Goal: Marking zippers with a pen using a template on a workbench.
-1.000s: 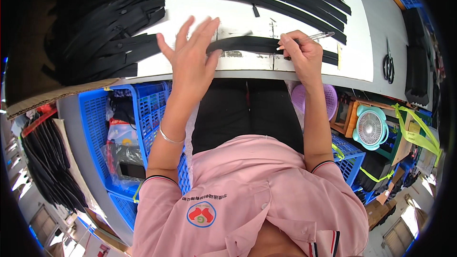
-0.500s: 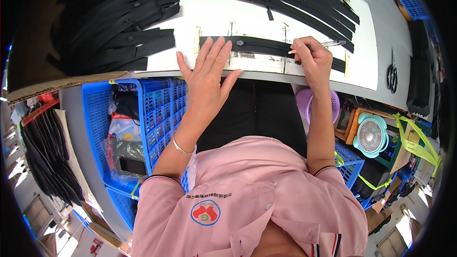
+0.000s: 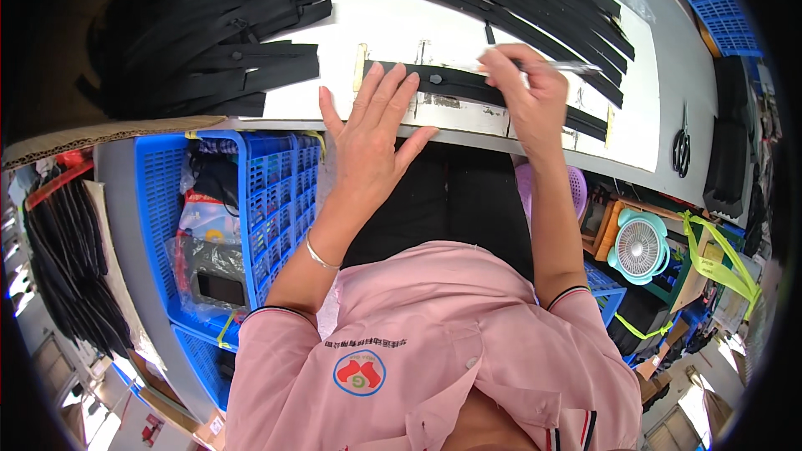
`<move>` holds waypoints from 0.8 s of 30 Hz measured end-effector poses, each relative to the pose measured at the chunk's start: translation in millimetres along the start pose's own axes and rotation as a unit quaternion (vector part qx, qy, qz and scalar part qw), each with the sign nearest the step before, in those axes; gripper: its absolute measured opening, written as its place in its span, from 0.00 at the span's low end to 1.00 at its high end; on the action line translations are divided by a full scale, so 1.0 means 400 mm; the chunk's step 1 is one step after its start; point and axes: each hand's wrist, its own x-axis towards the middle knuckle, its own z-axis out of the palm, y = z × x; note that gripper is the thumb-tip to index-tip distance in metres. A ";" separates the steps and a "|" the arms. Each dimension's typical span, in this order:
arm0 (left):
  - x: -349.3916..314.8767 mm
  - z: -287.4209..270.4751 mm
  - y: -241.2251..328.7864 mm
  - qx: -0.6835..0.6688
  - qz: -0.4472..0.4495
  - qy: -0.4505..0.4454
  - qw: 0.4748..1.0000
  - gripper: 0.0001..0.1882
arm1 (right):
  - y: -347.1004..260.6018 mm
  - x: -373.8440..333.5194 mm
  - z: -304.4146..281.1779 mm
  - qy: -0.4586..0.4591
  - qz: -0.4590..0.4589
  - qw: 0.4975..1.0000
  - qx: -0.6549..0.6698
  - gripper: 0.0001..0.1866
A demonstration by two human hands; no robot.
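Note:
A black zipper [image 3: 468,83] with a dark slider lies across the white board [image 3: 334,104], close to the near edge. My left hand [image 3: 368,138] rests flat on the zipper's left end, fingers spread. My right hand [image 3: 535,104] is closed round a clear-barrelled pen [image 3: 576,68], over the right half of the zipper. Motion blurs this hand, and the pen's tip is hidden by the fingers. Dark marked lines and pale tape strips show on the board around the zipper.
Black zippers [image 3: 518,0] are spread at the far right, and another heap [image 3: 225,58] lies left. Black scissors [image 3: 682,146] lie on the table at right. Below the edge are a blue crate [image 3: 276,192], a teal fan [image 3: 639,246] and a purple basket [image 3: 576,188].
My right hand has moved left and farther from me along the zipper, pen still in it. My left hand stays on the zipper's left end. The whole view has shifted slightly.

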 end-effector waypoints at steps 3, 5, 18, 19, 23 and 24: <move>0.002 0.001 0.002 -0.001 -0.003 0.001 1.000 0.35 | 0.010 0.029 0.069 -0.033 -0.028 0.998 -0.037 0.10; 0.005 0.001 0.001 -0.002 -0.004 0.002 1.000 0.35 | 0.024 0.040 0.091 -0.052 -0.025 0.997 -0.051 0.10; 0.010 -0.001 -0.001 -0.009 -0.009 -0.001 1.000 0.35 | 0.056 0.044 0.115 -0.097 -0.044 0.980 -0.169 0.10; 0.010 -0.001 -0.001 -0.009 -0.009 -0.002 1.000 0.35 | 0.060 0.043 0.115 -0.096 -0.047 0.981 -0.163 0.10; 0.008 0.003 -0.002 -0.012 -0.006 0.003 1.000 0.35 | 0.069 0.041 0.115 -0.087 -0.089 0.977 -0.171 0.09; 0.007 0.005 -0.003 -0.013 -0.006 0.006 1.000 0.35 | 0.071 0.042 0.115 -0.086 -0.088 0.978 -0.171 0.09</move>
